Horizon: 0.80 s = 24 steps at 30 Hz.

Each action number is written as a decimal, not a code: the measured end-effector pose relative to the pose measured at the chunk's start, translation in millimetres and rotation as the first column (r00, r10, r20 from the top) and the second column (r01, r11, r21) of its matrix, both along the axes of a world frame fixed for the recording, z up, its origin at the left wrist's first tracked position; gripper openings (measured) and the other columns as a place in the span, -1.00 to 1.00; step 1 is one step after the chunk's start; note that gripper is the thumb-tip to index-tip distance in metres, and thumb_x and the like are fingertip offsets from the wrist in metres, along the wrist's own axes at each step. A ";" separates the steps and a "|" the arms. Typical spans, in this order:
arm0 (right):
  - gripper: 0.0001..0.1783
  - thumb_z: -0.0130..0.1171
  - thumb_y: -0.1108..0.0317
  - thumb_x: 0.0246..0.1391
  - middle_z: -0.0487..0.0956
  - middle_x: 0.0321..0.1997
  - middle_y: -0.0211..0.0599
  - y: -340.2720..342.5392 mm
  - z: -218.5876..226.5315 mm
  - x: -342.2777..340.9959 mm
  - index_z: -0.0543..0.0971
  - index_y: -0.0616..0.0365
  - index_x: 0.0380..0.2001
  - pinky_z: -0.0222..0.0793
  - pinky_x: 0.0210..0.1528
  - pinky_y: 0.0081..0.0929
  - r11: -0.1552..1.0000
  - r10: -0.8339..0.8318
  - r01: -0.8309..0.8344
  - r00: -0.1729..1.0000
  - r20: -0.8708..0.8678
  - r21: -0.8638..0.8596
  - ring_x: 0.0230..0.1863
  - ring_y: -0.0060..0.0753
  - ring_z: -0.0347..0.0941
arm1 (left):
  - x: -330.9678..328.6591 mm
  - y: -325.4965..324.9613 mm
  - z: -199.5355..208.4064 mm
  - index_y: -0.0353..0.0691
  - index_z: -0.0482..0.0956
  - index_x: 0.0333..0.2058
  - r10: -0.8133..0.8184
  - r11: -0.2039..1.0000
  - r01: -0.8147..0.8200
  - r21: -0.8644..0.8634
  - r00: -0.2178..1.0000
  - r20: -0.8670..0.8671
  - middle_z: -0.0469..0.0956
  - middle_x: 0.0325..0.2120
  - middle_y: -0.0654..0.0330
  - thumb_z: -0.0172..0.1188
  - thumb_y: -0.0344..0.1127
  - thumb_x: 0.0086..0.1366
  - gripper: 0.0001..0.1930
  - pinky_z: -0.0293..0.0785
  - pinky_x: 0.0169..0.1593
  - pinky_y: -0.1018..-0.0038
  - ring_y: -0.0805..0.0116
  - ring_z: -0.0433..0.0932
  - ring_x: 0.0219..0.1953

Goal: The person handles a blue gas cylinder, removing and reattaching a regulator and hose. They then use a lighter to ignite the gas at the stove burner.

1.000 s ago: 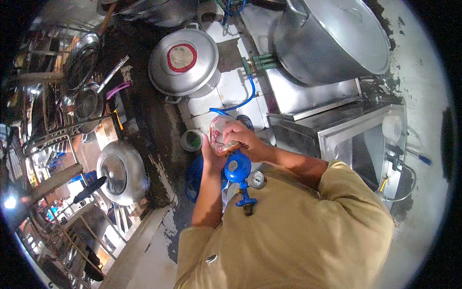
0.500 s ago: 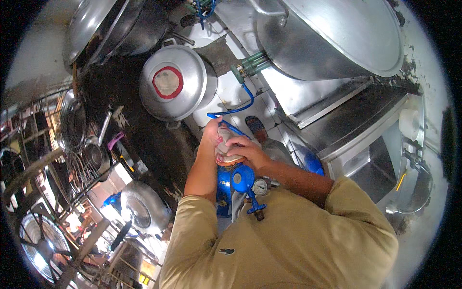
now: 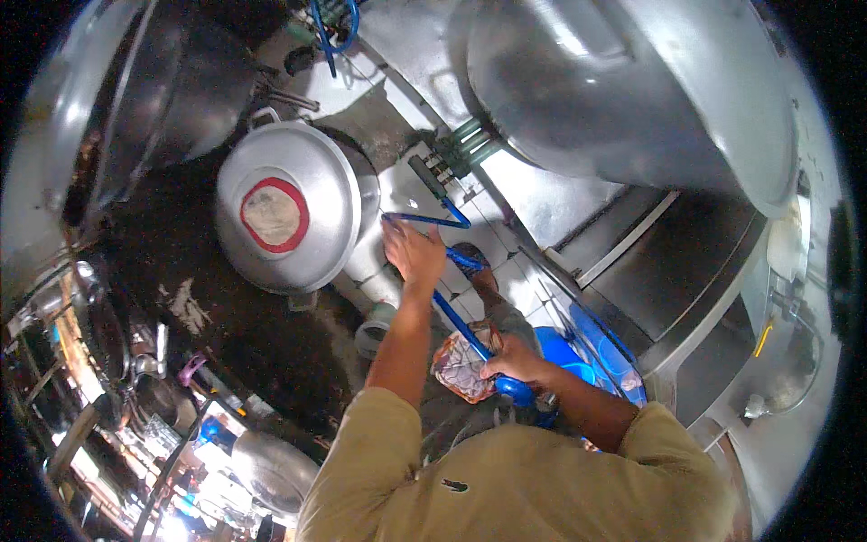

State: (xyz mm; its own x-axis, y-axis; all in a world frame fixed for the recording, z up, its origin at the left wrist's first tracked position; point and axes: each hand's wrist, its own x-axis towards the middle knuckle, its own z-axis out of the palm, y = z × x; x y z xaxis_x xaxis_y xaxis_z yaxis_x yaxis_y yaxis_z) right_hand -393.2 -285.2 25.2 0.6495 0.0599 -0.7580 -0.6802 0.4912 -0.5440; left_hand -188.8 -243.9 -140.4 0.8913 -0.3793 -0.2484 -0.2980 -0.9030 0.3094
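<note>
My left hand (image 3: 416,253) reaches forward with its fingers curled round the bend of a blue hose (image 3: 462,331), close to the big lidded pot. Nearer my body, my right hand (image 3: 515,359) closes on the lower stretch of that hose and a crumpled patterned cloth (image 3: 462,365). The thumb lies at the cloth's edge; the other fingers are partly hidden. A rounded blue metal fitting (image 3: 515,390) shows just below the right hand. Forward, the hose leads to a green burner fitting (image 3: 454,155) under a large pan.
A lidded aluminium pot (image 3: 330,199) with a red-ringed patch stands at left. The large metal pan (image 3: 578,99) fills the far right. A dark steel counter (image 3: 673,262) lies right, above blue tubs (image 3: 578,352). Cookware and a metal basin (image 3: 271,470) crowd the lower left.
Both hands were together on the bunched cloth. My left hand has moved forward onto the hose; my right has drawn back toward my body with the cloth. The gauge is out of sight now.
</note>
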 end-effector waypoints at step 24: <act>-0.31 0.32 0.50 -0.20 0.53 -0.06 -0.28 48.2 -21.2 31.3 0.32 0.22 0.09 0.45 -0.07 -0.37 0.993 -0.106 0.102 0.991 -0.076 -0.060 -0.07 -0.45 0.45 | 80.4 -55.6 -130.5 -0.37 0.51 -0.12 0.048 0.649 -0.632 -0.424 0.590 -0.806 0.59 -0.31 -0.01 0.05 -0.07 0.39 -0.60 0.42 -0.14 0.29 0.16 0.53 -0.28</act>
State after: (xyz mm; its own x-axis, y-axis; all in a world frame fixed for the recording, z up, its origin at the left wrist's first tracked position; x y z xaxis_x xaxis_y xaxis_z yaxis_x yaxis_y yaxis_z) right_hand -361.9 -237.0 4.0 0.5883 -0.0488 -0.8071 -0.6686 0.5321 -0.5195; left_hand -108.4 -299.5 -271.0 0.6407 -0.3923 -0.6600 0.5501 -0.3650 0.7511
